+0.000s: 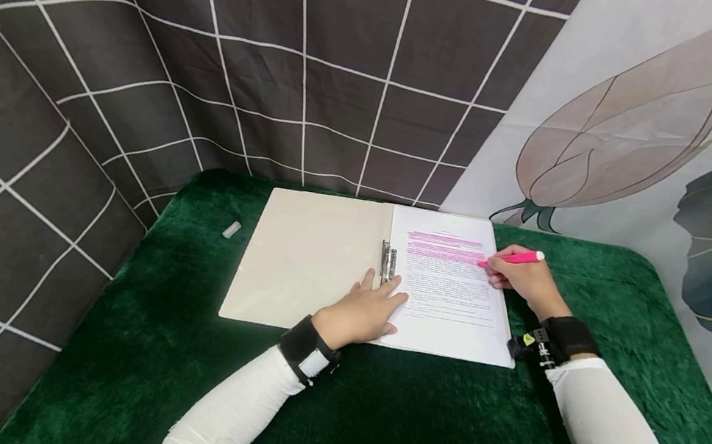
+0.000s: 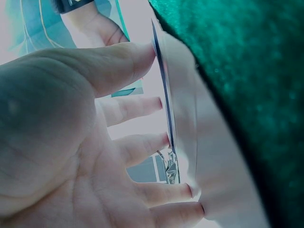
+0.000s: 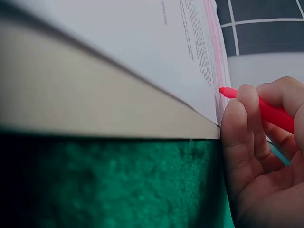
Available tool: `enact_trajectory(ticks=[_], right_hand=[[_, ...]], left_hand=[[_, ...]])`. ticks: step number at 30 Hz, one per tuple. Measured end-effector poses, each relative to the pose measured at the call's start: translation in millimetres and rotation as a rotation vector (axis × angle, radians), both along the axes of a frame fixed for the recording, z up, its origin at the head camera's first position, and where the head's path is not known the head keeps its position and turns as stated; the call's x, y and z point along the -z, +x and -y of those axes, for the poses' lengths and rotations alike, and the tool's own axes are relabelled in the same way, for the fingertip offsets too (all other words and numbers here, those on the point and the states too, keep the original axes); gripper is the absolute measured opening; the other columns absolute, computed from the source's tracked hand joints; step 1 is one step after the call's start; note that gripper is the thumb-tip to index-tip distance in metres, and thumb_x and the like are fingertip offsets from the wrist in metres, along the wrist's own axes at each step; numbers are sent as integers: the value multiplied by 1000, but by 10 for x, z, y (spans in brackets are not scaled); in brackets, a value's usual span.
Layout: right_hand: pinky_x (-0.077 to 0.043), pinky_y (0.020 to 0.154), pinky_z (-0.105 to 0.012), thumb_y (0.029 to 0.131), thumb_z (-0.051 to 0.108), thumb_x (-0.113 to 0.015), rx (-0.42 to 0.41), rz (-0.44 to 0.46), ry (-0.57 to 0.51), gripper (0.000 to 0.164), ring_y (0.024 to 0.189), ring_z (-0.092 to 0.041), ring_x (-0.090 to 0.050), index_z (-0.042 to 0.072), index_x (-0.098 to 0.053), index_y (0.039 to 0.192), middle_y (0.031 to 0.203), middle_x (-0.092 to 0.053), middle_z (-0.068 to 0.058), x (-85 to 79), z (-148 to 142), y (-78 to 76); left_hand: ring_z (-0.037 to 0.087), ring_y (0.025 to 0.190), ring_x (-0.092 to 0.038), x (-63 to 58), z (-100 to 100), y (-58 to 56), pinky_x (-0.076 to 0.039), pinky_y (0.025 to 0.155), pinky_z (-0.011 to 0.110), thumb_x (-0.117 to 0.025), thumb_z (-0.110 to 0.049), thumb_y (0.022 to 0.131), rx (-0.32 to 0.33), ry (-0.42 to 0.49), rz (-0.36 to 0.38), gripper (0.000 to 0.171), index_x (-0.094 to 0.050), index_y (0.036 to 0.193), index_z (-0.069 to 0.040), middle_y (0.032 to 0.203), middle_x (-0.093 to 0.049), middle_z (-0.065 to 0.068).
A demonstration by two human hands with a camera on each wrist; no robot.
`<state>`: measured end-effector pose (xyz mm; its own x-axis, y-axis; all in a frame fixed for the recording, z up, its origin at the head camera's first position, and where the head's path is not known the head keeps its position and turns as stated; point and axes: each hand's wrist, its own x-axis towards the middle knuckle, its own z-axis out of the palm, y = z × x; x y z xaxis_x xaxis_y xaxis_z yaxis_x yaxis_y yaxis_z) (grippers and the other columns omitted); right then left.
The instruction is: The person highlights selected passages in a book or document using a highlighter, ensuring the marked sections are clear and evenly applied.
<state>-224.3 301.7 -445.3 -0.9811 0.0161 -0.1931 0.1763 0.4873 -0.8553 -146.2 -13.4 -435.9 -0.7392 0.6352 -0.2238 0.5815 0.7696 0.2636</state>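
A printed page [image 1: 442, 336] lies on the right side of an open cream folder [image 1: 311, 261], by a metal clip [image 1: 385, 255]. Pink strokes cover its upper lines of text. My right hand [image 1: 525, 278] pinches a pink highlighter [image 3: 275, 114], whose tip is at the right end of the marked lines. In the right wrist view, the fingertips are at the page's edge. Spread over the folder's fold and the page's lower left is my left hand [image 1: 361, 313], just below the clip. Its fingers are fairly straight in the left wrist view [image 2: 95, 142].
Green plush cloth [image 1: 411, 421] covers the table. Left of the folder lies a small whitish object [image 1: 231, 230], too small to identify. A dark curtain with white grid lines [image 1: 346, 87] and a pale leaf-patterned one stand behind.
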Motion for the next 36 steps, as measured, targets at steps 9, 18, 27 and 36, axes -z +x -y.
enact_trajectory(ticks=[9,18,27,36], right_hand=[[-57,60,-18,94,26,-64,30,22,0,35,66,-10,-66,-5,-59,110,87,-71,-6,9,-46,-1],[-57,61,-18,95,27,-63,38,25,17,37,67,-9,-66,-5,-59,111,86,-71,-4,7,-79,4],[-58,61,-19,94,26,-64,28,-10,-15,35,66,-9,-66,-5,-59,110,85,-71,-3,43,-111,1],[-57,62,-19,95,28,-63,23,-17,-8,37,68,-8,-66,-5,-59,111,86,-70,-3,35,-114,20]], left_hand=[[57,138,-15,-11,2,4,-32,107,66,-59,-35,95,7,6,1,62,-39,149,-14,161,-21,17],[57,138,-14,-27,3,5,-32,107,66,-59,-35,95,5,9,15,62,-39,149,-14,161,-20,17],[57,138,-15,-22,1,-6,-32,107,66,-58,-35,95,6,1,6,62,-38,149,-14,161,-20,17],[57,139,-14,-21,7,-2,-32,107,65,-59,-35,95,3,8,6,61,-39,149,-14,161,-21,17]])
